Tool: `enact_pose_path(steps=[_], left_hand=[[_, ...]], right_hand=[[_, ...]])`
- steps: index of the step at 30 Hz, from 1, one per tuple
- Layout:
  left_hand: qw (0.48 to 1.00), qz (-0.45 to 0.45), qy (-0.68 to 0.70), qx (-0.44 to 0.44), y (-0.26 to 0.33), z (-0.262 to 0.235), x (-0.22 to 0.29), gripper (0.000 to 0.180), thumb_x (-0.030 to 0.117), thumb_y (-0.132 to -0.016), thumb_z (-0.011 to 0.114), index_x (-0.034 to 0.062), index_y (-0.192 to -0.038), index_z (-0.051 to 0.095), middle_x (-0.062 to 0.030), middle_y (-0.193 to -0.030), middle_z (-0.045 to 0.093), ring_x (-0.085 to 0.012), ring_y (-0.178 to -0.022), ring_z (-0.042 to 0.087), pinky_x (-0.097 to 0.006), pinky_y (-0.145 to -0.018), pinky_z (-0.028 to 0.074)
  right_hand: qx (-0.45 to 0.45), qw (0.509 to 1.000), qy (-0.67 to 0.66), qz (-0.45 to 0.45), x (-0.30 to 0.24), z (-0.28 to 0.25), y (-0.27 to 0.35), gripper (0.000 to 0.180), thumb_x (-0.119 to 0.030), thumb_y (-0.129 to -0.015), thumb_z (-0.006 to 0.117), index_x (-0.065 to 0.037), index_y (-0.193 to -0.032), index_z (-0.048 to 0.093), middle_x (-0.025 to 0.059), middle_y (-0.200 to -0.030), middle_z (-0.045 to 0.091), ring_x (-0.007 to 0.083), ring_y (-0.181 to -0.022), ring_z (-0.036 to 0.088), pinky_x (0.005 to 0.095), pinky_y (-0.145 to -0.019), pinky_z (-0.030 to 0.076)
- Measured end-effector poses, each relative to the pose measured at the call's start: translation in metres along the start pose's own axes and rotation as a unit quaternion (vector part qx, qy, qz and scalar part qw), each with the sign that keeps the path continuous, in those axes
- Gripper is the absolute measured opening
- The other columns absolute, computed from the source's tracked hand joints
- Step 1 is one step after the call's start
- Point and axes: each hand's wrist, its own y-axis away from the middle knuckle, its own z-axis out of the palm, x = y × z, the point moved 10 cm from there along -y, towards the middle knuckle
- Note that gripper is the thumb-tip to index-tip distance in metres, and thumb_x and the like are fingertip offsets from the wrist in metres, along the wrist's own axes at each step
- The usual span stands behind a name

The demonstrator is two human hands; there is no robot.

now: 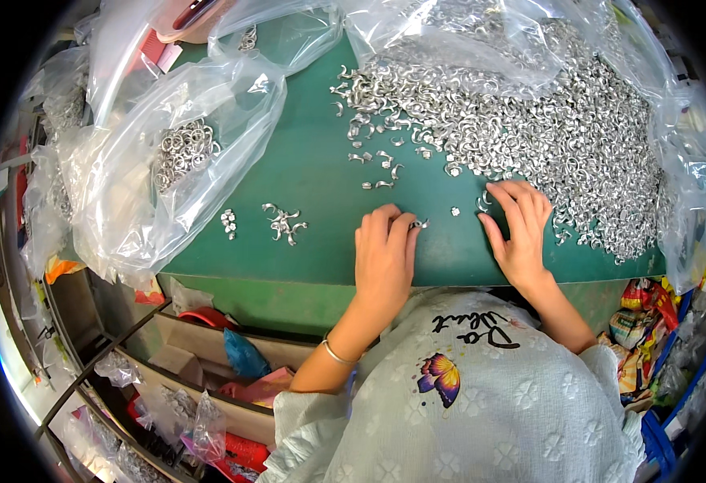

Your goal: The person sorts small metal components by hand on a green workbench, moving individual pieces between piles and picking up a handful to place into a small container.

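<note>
My left hand (383,245) rests near the front edge of the green table (313,169), fingers curled together. A small silvery metal piece (420,224) sticks out at its thumb and fingertips. To the right, my right hand (520,229) has a curved silvery metal piece (483,202) between its thumb and index finger, against the tabletop. One tiny flower-like silvery piece (455,212) lies between the hands. Behind them spreads a large heap of similar curved metal pieces (490,129), with several strays along its left side.
Clear plastic sheeting (482,56) partly covers the heap. At the left, a clear bag (208,169) holds ring-like metal pieces (185,153). Two small clusters, one of curved pieces (285,223) and one of tiny pieces (229,224), lie near the bag. Open drawers (180,334) sit below the table.
</note>
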Motion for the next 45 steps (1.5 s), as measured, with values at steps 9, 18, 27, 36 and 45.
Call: enact_pose_path(steps=[9,18,27,36,45], left_hand=[[0.994,-0.075,0.027,0.076,0.011,-0.019,-0.025,0.022,-0.003,-0.078,0.069,-0.0011,-0.100,0.063,-0.0139,-0.097,0.057,-0.0311,-0.086,0.056,-0.038,-0.074,0.046],[0.999,-0.037,0.008,-0.007,0.014,-0.010,0.003,0.045,0.007,-0.078,0.072,-0.0004,-0.119,0.056,-0.0143,-0.113,0.052,-0.0321,-0.100,0.050,-0.042,-0.084,0.040],[0.999,-0.048,-0.007,0.003,0.015,0.007,0.001,0.053,0.008,-0.074,0.076,0.0029,-0.121,0.054,-0.0134,-0.117,0.050,-0.0311,-0.105,0.047,-0.041,-0.085,0.036],[0.998,-0.064,0.008,0.025,0.012,-0.007,0.004,0.047,0.000,-0.075,0.073,0.0048,-0.119,0.058,-0.0123,-0.110,0.053,-0.0303,-0.100,0.051,-0.041,-0.087,0.039],[0.999,-0.020,0.033,-0.025,0.016,-0.005,0.001,0.032,-0.003,-0.083,0.063,0.0008,-0.114,0.058,-0.0123,-0.106,0.054,-0.0296,-0.093,0.053,-0.038,-0.076,0.040]], right_hand=[[-0.093,0.994,-0.026,-0.053,-0.017,0.013,0.013,0.022,-0.009,-0.078,0.069,-0.008,-0.100,0.066,0.0022,-0.099,0.058,0.0210,-0.093,0.053,0.0372,-0.082,0.033],[-0.068,0.986,-0.125,-0.082,-0.044,0.023,-0.008,0.031,-0.014,-0.076,0.073,-0.007,-0.104,0.065,0.0019,-0.104,0.059,0.0212,-0.095,0.052,0.0394,-0.083,0.033],[-0.104,0.982,-0.085,-0.132,-0.060,0.042,-0.018,0.017,-0.010,-0.077,0.070,-0.008,-0.094,0.064,0.0005,-0.097,0.058,0.0204,-0.092,0.051,0.0398,-0.083,0.033],[-0.093,0.988,-0.082,-0.088,-0.058,0.031,-0.020,0.023,-0.014,-0.077,0.072,-0.009,-0.098,0.065,0.0020,-0.101,0.057,0.0212,-0.094,0.051,0.0402,-0.083,0.033],[-0.117,0.980,-0.120,-0.106,-0.055,0.032,-0.010,0.020,-0.011,-0.075,0.072,-0.008,-0.093,0.065,0.0019,-0.097,0.055,0.0210,-0.094,0.049,0.0384,-0.083,0.034]])
